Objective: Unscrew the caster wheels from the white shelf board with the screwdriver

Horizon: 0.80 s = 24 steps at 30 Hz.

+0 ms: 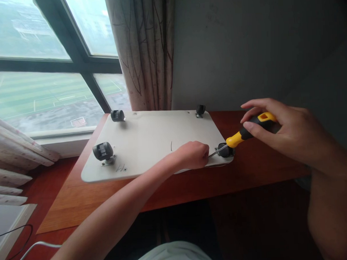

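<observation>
A white board point(150, 135) lies on the wooden table, with a black caster wheel point(103, 151) near each corner. My right hand point(272, 127) holds the yellow and black handle of a screwdriver point(239, 136) above the table's right part. Its metal shaft slants down to the left, passing in front of the near right caster point(225, 150). My left hand point(193, 154) is closed at the shaft's lower end, over the board's near right part. The screwdriver's tip is hidden by my left hand.
The brown table point(64, 203) extends around the board. Behind it hangs a patterned curtain point(147, 50) beside a large window point(57, 93). White and black cables point(37, 245) lie at the lower left.
</observation>
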{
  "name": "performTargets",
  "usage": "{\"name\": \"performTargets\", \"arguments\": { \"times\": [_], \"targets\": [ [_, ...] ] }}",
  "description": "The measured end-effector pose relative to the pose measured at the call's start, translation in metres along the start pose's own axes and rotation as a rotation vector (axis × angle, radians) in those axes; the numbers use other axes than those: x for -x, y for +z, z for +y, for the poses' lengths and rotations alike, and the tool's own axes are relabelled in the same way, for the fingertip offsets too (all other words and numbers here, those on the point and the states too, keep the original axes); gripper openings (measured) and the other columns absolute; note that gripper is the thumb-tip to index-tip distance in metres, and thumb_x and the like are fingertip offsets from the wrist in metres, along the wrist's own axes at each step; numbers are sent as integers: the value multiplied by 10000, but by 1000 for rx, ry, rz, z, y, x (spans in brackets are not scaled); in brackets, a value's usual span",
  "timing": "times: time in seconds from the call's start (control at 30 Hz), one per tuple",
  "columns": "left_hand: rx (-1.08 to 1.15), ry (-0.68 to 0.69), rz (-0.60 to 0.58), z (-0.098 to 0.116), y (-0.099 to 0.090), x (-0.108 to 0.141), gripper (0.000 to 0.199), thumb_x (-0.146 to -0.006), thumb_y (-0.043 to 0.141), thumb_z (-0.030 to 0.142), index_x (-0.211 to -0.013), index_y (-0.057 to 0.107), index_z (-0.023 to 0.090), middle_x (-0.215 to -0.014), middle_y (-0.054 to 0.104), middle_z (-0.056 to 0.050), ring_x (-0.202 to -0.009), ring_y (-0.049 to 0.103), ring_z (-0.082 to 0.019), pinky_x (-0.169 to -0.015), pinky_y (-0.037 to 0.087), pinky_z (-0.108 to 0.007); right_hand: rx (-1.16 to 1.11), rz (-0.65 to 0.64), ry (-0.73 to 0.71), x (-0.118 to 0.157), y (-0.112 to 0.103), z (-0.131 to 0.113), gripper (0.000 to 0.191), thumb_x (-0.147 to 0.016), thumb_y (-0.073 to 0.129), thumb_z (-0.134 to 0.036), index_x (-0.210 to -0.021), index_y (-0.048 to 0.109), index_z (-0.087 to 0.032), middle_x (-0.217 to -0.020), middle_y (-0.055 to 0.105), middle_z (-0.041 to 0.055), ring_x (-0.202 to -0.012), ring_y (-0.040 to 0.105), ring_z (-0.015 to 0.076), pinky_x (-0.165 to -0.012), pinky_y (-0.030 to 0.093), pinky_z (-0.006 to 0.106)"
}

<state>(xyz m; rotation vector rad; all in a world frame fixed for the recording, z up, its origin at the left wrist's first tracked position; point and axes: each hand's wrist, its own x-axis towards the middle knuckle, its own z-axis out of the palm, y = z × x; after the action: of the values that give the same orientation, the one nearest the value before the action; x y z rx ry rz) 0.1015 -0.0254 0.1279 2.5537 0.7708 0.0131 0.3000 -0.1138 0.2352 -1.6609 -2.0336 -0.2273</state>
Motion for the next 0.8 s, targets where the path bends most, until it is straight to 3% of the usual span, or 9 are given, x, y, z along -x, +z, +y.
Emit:
{"name": "performTargets", "arguments": {
  "times": [0.13, 0.3, 0.6, 0.8],
  "targets": [
    [-65, 17, -19, 1, 1, 0, 162, -831, 561, 267, -950, 640, 191, -884, 709, -86, -691, 639, -204, -551, 396, -267, -53, -30, -71, 0, -2, -1, 401, -831, 596, -277, -1231, 592, -309, -1145, 696, 15, -1002, 665, 249, -784, 533, 365],
    [-170, 37, 31, 4, 4, -3, 195, -921, 490, 316, -962, 623, 180, -829, 695, -91, -698, 664, -227, -554, 411, -281, -61, -15, -54, 1, -4, -2, 326, -854, 603, -286, -1179, 627, -299, -1096, 710, 13, -958, 672, 240, -842, 525, 378],
    [-378, 140, 145, 7, 14, -7, 251, -928, 545, 353, -1014, 643, 139, -673, 659, -64, -588, 644, -219, -510, 365, -277, -26, 145, -21, 7, -9, 6, 298, -847, 635, -297, -1139, 672, -256, -1049, 723, 15, -945, 682, 215, -842, 500, 312],
    [-448, 171, 163, 6, 17, -12, 219, -961, 520, 270, -863, 662, 136, -635, 640, -55, -546, 613, -188, -507, 335, -269, -39, 192, 41, 13, -10, 13, 290, -838, 647, -303, -1122, 679, -252, -1052, 727, 21, -976, 679, 229, -879, 486, 322]
  ]
}}
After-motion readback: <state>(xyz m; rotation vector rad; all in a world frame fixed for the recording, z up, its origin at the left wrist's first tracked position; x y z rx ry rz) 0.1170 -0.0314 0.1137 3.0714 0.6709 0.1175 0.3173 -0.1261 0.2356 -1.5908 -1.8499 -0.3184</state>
